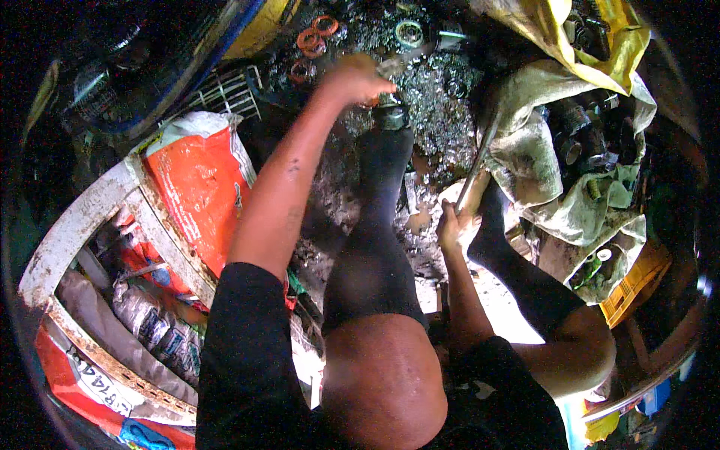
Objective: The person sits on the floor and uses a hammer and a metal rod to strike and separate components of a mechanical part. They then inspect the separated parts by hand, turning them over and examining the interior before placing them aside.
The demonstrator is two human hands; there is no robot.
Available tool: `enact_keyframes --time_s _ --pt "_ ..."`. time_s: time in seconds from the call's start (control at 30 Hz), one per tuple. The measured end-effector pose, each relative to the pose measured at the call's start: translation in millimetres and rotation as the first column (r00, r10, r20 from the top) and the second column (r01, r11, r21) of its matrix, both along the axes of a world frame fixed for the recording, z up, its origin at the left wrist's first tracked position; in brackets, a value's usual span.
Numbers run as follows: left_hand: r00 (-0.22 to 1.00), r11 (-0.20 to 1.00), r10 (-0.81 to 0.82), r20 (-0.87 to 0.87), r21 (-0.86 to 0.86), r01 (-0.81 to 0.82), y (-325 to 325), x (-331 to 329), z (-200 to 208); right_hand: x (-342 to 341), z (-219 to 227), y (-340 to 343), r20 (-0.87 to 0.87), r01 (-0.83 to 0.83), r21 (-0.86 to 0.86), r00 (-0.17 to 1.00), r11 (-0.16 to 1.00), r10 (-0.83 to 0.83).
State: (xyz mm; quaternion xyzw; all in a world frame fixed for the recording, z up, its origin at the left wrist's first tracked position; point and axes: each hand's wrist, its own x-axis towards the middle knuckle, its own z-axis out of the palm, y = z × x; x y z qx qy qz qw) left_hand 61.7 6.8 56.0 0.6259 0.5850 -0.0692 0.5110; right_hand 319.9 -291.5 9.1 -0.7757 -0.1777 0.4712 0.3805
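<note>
So your right hand (459,226) is wrapped around a long thin metal rod (484,151), fingers closed on it near its lower end, down between your two shins. The rod slants up and a bit right from there, running right alongside the edge of the dirty beige sack (517,180); can't tell if it's actually touching the cloth. Your left hand (360,81) is way out past the dark-covered foot of your nearer leg (386,379), and it's pretty blurred, but the fist looks closed around a handled tool (409,58) poking out to the upper right. What kind of tool, I honestly can't tell. Under it the dark ground (439,124) is all glittery with little bits, with some orange-red rings (309,40) just beyond your left wrist and a pale green ring (409,33) farther right. That beige sack is gaping open with dark cylindrical parts (576,120) inside, and a yellow sack (628,56) hangs just above it. Over on your left there's a rusty white frame (79,225) next to an orange bag (199,187), and an orange-yellow crate (637,283) sits off to your right.
</note>
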Motion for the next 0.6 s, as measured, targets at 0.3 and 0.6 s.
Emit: enact_keyframes --time_s 0.3,0.6 --pt "0.889 0.885 -0.446 -0.1 0.098 0.455 -12 33 -62 33 -21 1 0.079 -0.179 -0.087 0.979 0.98 0.186" --pt "0.924 0.942 -0.316 0.218 0.192 0.276 -30 -31 -72 27 -2 2 0.024 -0.175 -0.141 0.983 0.974 0.18"
